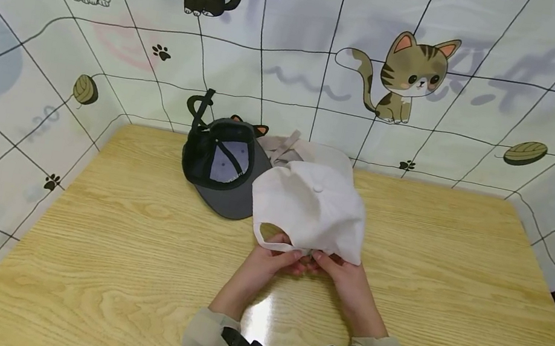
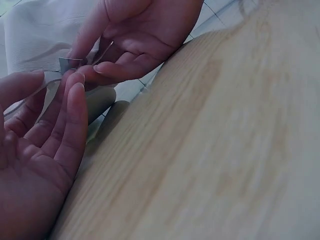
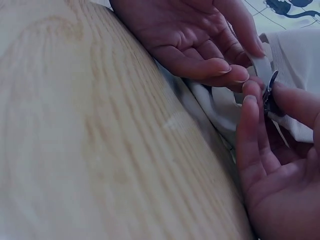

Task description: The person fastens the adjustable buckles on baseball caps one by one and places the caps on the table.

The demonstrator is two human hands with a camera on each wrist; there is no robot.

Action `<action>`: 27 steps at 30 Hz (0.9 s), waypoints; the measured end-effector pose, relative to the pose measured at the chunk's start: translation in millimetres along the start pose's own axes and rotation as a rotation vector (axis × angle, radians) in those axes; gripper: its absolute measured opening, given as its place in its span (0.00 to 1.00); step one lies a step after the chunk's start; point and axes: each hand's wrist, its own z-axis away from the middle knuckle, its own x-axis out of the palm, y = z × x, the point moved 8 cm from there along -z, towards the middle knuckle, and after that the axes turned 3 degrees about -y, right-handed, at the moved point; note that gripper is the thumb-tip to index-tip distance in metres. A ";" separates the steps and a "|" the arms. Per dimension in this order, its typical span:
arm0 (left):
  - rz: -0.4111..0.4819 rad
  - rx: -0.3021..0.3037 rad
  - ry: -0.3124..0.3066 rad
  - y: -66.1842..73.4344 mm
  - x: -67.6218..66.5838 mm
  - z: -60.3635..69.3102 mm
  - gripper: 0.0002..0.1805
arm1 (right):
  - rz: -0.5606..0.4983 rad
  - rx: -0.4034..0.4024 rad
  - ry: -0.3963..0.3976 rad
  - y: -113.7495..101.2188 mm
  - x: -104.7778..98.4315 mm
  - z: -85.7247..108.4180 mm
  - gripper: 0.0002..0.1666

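A white cap (image 1: 313, 203) lies with its back opening toward the person. The left hand (image 1: 271, 258) pinches the cap's strap (image 3: 261, 65) beside that opening. At the strap's metal buckle (image 3: 270, 95), the right hand (image 1: 345, 279) holds the buckle and cap edge between thumb and fingers. In the left wrist view the buckle (image 2: 69, 64) stands tilted up between both hands, whose fingertips nearly meet. The cap's brim is hidden in the head view.
A dark grey cap (image 1: 230, 205) lies upside down at the left, its inside showing. Behind the white cap is a beige cap (image 1: 332, 156) with a strap. A cat-print cloth (image 1: 293, 78) stands around the wooden table (image 1: 129, 270).
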 end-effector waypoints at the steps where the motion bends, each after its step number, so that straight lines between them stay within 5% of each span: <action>1: 0.000 0.003 -0.001 0.0 -0.5 0.0 0.17 | -0.005 0.002 0.002 0.7 0.2 -0.4 0.25; 9: -0.012 0.014 0.004 1.8 -1.1 0.5 0.17 | 0.013 -0.015 0.011 3.2 -2.2 -0.9 0.26; 14: -0.039 -0.024 -0.001 -3.3 5.6 -0.2 0.17 | 0.011 -0.004 0.011 6.3 -6.7 3.9 0.25; 20: -0.072 -0.064 0.005 6.5 10.8 2.8 0.15 | -0.013 -0.025 -0.036 5.4 -4.4 3.6 0.21; 27: -0.082 -0.034 0.045 -3.0 0.6 -1.7 0.14 | 0.013 -0.025 -0.061 3.6 -0.5 0.7 0.19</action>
